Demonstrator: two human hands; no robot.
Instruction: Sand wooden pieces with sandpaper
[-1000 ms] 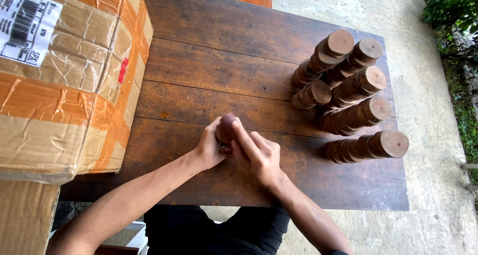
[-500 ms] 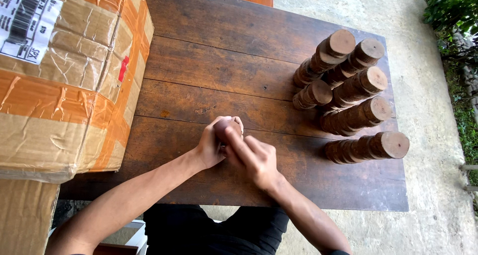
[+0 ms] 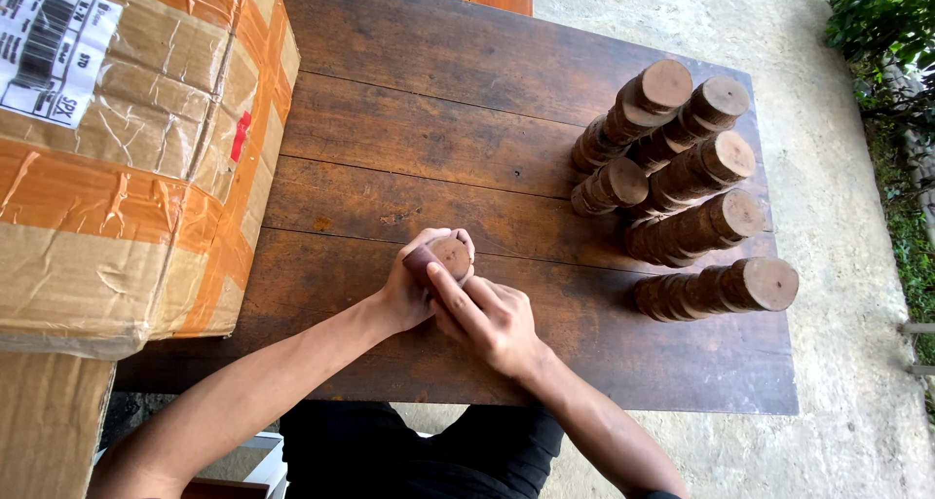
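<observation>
**Small wooden disc held in both my hands**

The wooden disc [image 3: 450, 257] sat above the dark table [image 3: 409, 129], gripped by my left hand [image 3: 409, 290] and right hand [image 3: 487, 319] — seemingly mid-handling. Next likely needed careful stacking beside the disc stacks [image 3: 682, 178].

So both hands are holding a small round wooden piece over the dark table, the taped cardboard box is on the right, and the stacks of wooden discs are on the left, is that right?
Not quite: the sides are swapped. The head view shows the taped cardboard box on the left and the stacks of wooden discs on the right. The left hand and right hand do hold the round wooden piece over the dark table.
</observation>
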